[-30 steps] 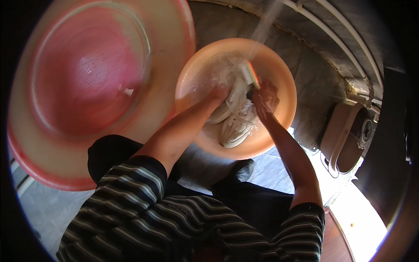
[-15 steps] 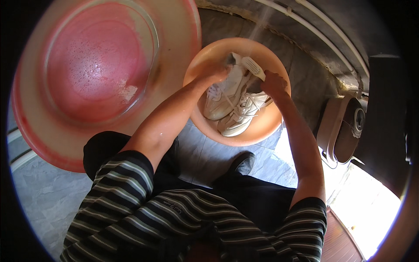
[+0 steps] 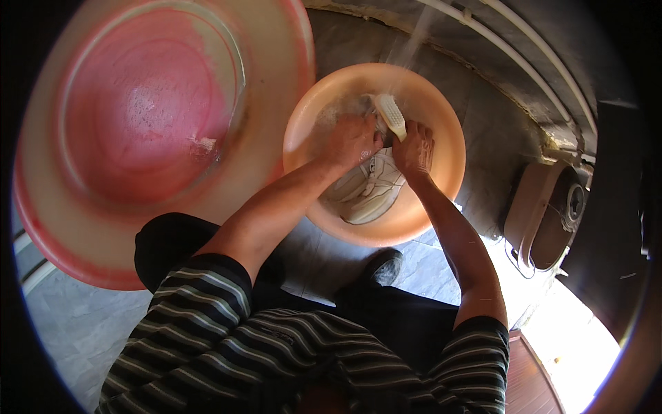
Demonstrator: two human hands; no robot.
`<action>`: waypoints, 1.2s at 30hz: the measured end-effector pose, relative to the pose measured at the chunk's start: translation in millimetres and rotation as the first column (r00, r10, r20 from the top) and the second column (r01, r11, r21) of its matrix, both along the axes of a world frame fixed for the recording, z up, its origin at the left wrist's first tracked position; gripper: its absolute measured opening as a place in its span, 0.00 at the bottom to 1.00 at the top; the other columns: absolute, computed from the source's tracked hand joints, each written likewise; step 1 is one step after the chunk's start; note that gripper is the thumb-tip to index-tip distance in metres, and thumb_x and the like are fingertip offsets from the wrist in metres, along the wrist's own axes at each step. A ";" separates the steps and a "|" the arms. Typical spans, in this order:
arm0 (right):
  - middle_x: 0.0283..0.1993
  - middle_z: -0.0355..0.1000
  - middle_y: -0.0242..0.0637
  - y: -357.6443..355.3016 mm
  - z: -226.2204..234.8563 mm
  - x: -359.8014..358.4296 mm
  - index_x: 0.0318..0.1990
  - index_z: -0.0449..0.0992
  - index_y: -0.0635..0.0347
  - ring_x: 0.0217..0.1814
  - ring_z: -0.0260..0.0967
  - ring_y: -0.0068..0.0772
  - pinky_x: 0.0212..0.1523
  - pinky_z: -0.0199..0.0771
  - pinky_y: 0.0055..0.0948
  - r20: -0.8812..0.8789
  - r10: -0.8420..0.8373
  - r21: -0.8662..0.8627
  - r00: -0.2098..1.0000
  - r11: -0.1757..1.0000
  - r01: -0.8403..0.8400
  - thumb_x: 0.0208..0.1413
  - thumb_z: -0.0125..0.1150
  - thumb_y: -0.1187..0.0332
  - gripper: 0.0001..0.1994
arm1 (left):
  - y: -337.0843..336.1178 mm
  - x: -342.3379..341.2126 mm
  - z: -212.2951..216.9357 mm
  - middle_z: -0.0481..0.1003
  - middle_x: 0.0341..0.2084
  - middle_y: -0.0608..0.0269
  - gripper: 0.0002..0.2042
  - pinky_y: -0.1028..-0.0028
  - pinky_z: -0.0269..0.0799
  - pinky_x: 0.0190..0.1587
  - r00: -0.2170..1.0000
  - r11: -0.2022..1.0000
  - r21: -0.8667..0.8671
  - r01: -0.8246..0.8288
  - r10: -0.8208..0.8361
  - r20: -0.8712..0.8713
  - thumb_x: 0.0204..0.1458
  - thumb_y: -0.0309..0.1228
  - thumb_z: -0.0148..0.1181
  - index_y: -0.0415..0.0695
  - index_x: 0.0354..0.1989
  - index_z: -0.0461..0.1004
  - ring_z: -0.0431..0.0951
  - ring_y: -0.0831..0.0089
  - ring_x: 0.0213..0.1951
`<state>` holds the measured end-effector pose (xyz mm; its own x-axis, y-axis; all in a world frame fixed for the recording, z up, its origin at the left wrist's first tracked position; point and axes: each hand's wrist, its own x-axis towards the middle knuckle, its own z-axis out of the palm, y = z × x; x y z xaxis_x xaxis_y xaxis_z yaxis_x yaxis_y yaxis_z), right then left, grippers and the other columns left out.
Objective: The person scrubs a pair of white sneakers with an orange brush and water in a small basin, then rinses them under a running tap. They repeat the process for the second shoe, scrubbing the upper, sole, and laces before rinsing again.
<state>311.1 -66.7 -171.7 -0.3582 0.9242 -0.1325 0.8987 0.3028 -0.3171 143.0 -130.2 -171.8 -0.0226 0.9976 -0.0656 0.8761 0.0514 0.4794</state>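
Note:
Two wet white lace-up sneakers lie side by side in an orange basin (image 3: 452,162). The right-hand sneaker (image 3: 376,203) points its toe toward me; the other sneaker (image 3: 343,188) is mostly covered by my left arm and hand. My left hand (image 3: 355,141) is closed at the heel end of the sneakers, its fingertips partly hidden. A white scrub brush (image 3: 391,116) sticks up out of my right hand (image 3: 414,148), bristles facing up. That hand rests low over the right-hand sneaker's opening, fingers wrapped about the brush handle.
A large red-and-white basin (image 3: 269,131) leans at the left. Water streams (image 3: 416,43) down at the basin's far side. White pipes (image 3: 527,58) run along the wall. A beige appliance with a dial (image 3: 545,214) stands at right, and my shoe (image 3: 384,267) is below the basin.
Both hands have moved lower and closer together over the sneakers. The brush has turned more upright, and the sneakers' heel ends are now covered. The whole view has shifted slightly.

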 end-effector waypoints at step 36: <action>0.38 0.76 0.54 -87.8 55.6 69.2 0.79 0.44 0.40 0.33 0.79 0.56 0.34 0.79 0.52 0.093 0.499 -0.056 0.862 0.867 -0.496 0.60 0.49 0.76 0.40 | -112.8 67.5 33.0 0.61 0.67 0.44 0.43 0.58 0.54 0.67 0.862 0.936 -0.111 0.334 -0.351 -0.366 0.55 0.59 0.56 0.32 0.68 0.62 0.54 0.46 0.69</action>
